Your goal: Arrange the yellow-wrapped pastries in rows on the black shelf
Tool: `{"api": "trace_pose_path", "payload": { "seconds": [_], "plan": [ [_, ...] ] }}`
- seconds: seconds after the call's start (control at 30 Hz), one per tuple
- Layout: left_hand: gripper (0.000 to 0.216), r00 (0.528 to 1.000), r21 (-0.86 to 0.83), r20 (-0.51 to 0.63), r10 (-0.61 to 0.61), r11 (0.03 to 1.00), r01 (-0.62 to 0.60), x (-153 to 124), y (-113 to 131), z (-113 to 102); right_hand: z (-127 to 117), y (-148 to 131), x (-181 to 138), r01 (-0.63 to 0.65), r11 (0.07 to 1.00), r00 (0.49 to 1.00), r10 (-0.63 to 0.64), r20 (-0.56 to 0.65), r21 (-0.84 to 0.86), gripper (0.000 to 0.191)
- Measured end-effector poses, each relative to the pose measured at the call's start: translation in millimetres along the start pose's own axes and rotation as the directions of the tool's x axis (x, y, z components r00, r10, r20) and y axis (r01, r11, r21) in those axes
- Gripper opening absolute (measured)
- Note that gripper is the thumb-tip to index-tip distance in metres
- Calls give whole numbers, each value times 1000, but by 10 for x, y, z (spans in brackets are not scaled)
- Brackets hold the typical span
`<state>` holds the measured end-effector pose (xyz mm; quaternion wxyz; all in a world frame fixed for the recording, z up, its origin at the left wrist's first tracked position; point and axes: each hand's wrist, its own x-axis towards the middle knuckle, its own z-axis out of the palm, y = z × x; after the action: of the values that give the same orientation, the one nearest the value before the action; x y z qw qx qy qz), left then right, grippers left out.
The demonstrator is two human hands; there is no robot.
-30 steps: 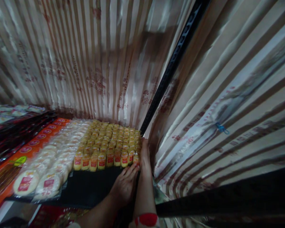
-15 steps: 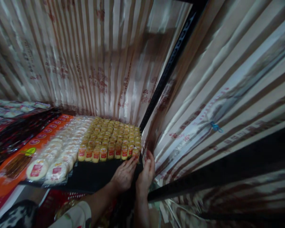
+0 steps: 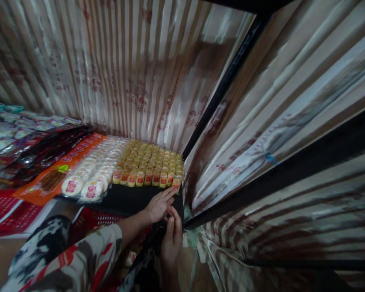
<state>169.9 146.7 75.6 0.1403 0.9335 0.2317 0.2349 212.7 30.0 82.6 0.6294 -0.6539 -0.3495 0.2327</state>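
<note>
A yellow packet (image 3: 177,181) was touched by the left hand (image 3: 159,206), fingers outstretched, while at its five o'clock the right hand (image 3: 172,233) was held curled, grip unclear.

Pale sleeve (image 3: 93,251), red-and-grey patterned

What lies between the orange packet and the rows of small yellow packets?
In the head view, two lines of round white snacks in clear wrappers fill the stretch between the orange packet and the yellow packets.
</note>
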Motion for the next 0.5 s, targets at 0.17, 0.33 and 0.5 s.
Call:
{"api": "trace_pose_path", "payload": {
  "seconds": [0.17, 0.33, 0.5],
  "plan": [
    [23, 969, -165, -218, -117, 983, 81, -642, 133, -96, 66, 190, -364, -22, 1000, 1000, 22, -1, -21, 42],
    [26, 877, -361, -176, -447, 858, 365, -1681, 215, -156, 327, 358, -616, -103, 966, 946, 169, 278, -237, 36],
    [31, 412, -169, 267, -871, 379, 910, -2307, -101, -101, 750, 690, -689, -8, 860, 802, 310, 510, -510, 34]
  ]
}}
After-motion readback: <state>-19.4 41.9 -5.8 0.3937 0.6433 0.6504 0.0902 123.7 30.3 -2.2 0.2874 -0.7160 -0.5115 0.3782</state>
